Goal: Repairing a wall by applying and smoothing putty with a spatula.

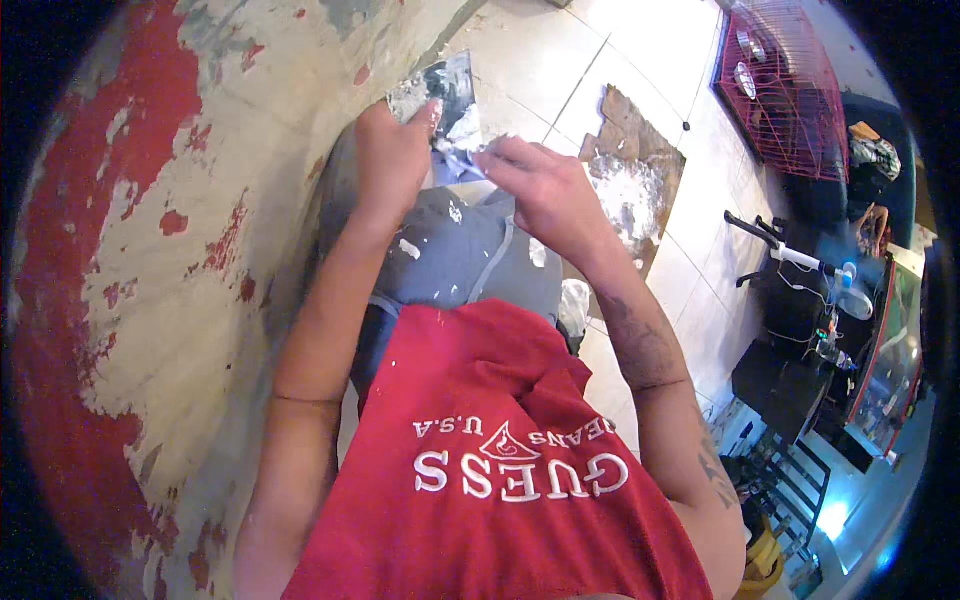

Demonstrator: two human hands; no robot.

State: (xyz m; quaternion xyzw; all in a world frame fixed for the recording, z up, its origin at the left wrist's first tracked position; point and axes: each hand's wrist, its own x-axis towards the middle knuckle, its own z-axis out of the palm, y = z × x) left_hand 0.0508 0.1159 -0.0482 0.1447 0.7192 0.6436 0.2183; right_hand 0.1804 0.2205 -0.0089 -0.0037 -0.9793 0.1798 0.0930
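Our left hand [392, 160] has its fingers clamped on a plaster-smeared metal scraper blade [447, 95], held up close to the peeling red-and-cream wall [150, 250]. Our right hand [545, 190] pinches the blade's lower edge with fingers together. Below us sit grey spattered trousers [460, 255], and a board with white plaster [630, 180] lies on the tiled floor [560, 60].

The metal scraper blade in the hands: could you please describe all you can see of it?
The scraper blade is a flat, broad sheet of grey metal, smeared with white filler. The left hand grips its near-left edge, and the right hand touches its lower right. It is held above the grey-trousered knees, beside the peeling red wall.
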